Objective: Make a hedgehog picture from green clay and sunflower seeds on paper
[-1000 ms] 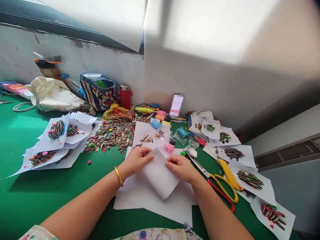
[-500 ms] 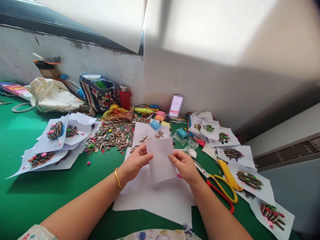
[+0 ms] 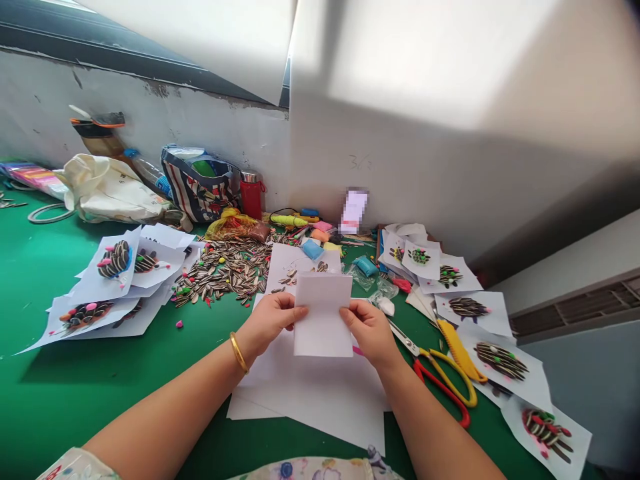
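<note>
A small white sheet of paper (image 3: 323,320) is held up between my two hands. My left hand (image 3: 273,320) pinches its left edge, thumb in front and fingers behind. On the opposite edge my right hand (image 3: 367,327) grips it the same way. Beneath it, larger white sheets (image 3: 320,400) lie overlapping on the green table (image 3: 125,380). Past the held paper, some striped sunflower seeds (image 3: 290,275) rest on another white sheet. A pair of scissors (image 3: 443,373) with red and yellow handles lies right of my right hand.
Left of centre spreads a heap of seeds (image 3: 235,267). Seed-decorated cards are stacked at left (image 3: 100,307) and lined up at right (image 3: 500,360). A yellow cutter (image 3: 460,350) lies by the scissors. Bags (image 3: 200,187) and a red flask (image 3: 251,197) stand along the wall.
The small paper has straightened from a slight tilt and shifted a little to the right. Both hands keep their hold on its edges.
</note>
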### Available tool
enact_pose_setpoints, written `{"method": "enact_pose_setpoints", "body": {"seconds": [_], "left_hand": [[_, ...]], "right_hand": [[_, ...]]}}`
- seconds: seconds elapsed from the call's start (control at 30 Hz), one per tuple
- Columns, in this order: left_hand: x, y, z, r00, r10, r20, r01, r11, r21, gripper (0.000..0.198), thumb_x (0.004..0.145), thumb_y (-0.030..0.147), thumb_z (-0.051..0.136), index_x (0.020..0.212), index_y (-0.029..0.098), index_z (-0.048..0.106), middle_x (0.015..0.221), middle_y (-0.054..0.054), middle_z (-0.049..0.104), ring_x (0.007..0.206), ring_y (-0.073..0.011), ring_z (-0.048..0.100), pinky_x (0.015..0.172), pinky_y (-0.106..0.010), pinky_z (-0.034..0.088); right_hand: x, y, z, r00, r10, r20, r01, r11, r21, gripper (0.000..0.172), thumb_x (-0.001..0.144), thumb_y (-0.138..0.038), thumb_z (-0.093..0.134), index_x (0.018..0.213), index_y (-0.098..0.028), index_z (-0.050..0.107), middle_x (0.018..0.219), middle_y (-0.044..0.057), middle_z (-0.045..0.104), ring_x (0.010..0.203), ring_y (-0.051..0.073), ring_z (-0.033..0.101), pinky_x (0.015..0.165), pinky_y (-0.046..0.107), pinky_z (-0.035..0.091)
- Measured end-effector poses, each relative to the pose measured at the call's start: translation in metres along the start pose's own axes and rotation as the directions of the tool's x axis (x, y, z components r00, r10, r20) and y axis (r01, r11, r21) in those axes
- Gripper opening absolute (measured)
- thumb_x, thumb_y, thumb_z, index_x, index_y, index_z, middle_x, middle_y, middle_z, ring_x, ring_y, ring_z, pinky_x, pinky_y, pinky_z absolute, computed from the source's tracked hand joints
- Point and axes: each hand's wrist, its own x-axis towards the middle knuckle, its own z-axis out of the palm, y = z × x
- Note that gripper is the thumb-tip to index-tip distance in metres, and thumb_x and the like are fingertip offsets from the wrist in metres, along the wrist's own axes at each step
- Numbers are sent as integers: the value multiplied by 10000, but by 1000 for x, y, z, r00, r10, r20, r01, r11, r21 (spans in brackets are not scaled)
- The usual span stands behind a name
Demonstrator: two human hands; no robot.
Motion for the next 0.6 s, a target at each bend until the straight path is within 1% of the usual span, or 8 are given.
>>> {"method": "enact_pose_setpoints", "body": {"seconds": [0.1,0.17,0.3,0.37,0.43,0.5,0.53,0.6], "left_hand": [[-1,4,-1,1000,-3,-4,3,1000,20,338,644,460,775,666,141,668,553,6,570,506,-102,483,508,-243,394],[-3,6,-2,999,1,33,-2,999,32,348,686,484,742,677,143,673,571,-3,579,537,-113,505,535,-249,412],[-4,8,-4,986,20,166,-17,1000,-21,363,668,434,781,880,150,699,820,-49,680,727,-160,596,631,-260,453],[-4,8,-5,990,22,142,-19,1000,-19,409,646,423,797,928,144,695,839,-56,683,712,-161,591,598,-254,431],[-3,6,-4,998,37,59,-39,999,30,363,682,464,761,805,130,689,689,-28,631,598,-131,530,536,-245,383],[-3,6,-4,997,76,-1,-76,994,78,390,752,513,684,662,136,647,570,2,543,528,-109,462,510,-244,352],[-3,5,-4,996,93,-10,-92,992,89,413,780,524,652,631,139,632,555,6,525,524,-108,453,513,-245,354],[-2,6,-5,994,105,34,-107,993,59,368,785,497,660,698,139,657,625,-12,583,583,-124,506,563,-253,397]], "right_hand": [[1,1,-1,1000,13,-13,-13,1000,13,280,812,-455,669,896,-189,695,827,40,674,717,165,579,636,266,464],[2,1,-2,999,34,-24,-34,999,-4,298,806,-472,664,878,-184,685,800,39,662,689,163,566,611,267,457],[1,0,-1,998,67,19,-66,996,-53,339,802,-512,643,873,-182,674,806,48,663,697,176,576,614,282,470],[0,-1,1,994,84,68,-80,995,-59,350,800,-517,641,894,-182,672,832,53,671,719,183,588,628,288,479],[-1,-1,3,992,94,87,-90,994,-54,344,801,-509,644,897,-180,670,835,52,673,719,181,590,626,286,477],[-1,-1,3,992,96,77,-93,995,-44,327,804,-491,647,903,-180,672,850,53,677,724,178,590,628,283,472],[-1,-1,2,993,96,73,-94,995,-40,318,807,-481,647,912,-181,673,864,54,679,731,178,590,632,283,471],[-1,-1,2,992,95,78,-92,995,-44,300,811,-467,643,909,-184,672,868,50,675,731,175,586,634,281,466]]}}
